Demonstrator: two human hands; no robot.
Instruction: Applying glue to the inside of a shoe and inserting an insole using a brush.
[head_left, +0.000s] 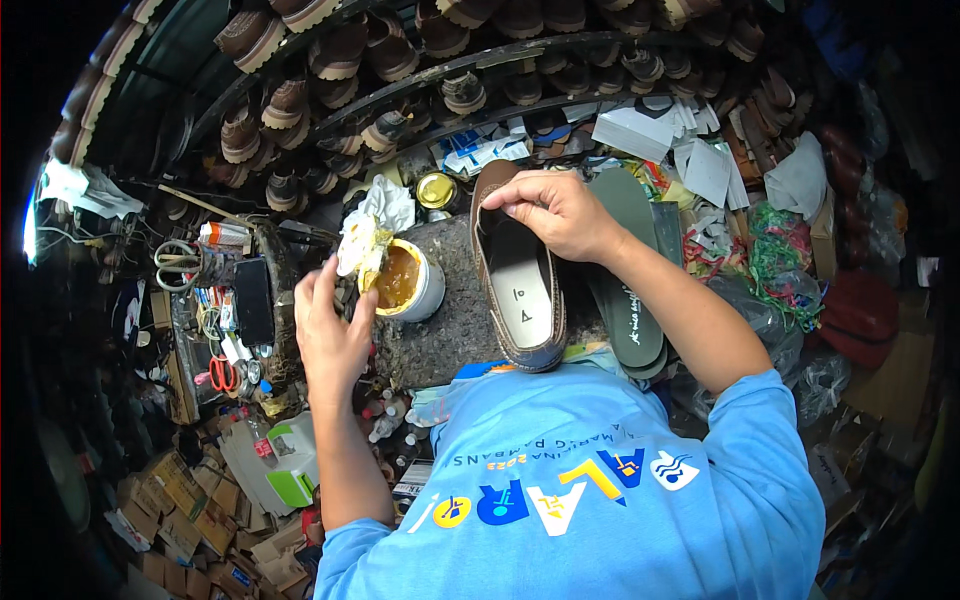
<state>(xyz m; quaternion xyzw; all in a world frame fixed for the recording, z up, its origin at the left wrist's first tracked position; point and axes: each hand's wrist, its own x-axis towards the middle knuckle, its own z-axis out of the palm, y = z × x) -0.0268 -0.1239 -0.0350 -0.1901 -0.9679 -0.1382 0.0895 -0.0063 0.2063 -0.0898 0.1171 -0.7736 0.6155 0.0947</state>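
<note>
A brown slip-on shoe with a dark toe and pale insole lies on the worn dark work surface, its toe toward me. My right hand is at its far end, thumb and fingers pinched at the rim of the opening. To the left stands a white tub of amber glue, yellow residue around its rim. A glue-smeared whitish lid or wrapping rests at its far left edge. My left hand is beside the tub, fingers apart, the thumb at the rim; nothing shows in its grasp.
Dark green sole-shaped pieces lie right of the shoe. A yellow-topped can stands behind the tub. At left, a holder carries grey-handled scissors, red-handled scissors and a phone. Racks of shoes line the back.
</note>
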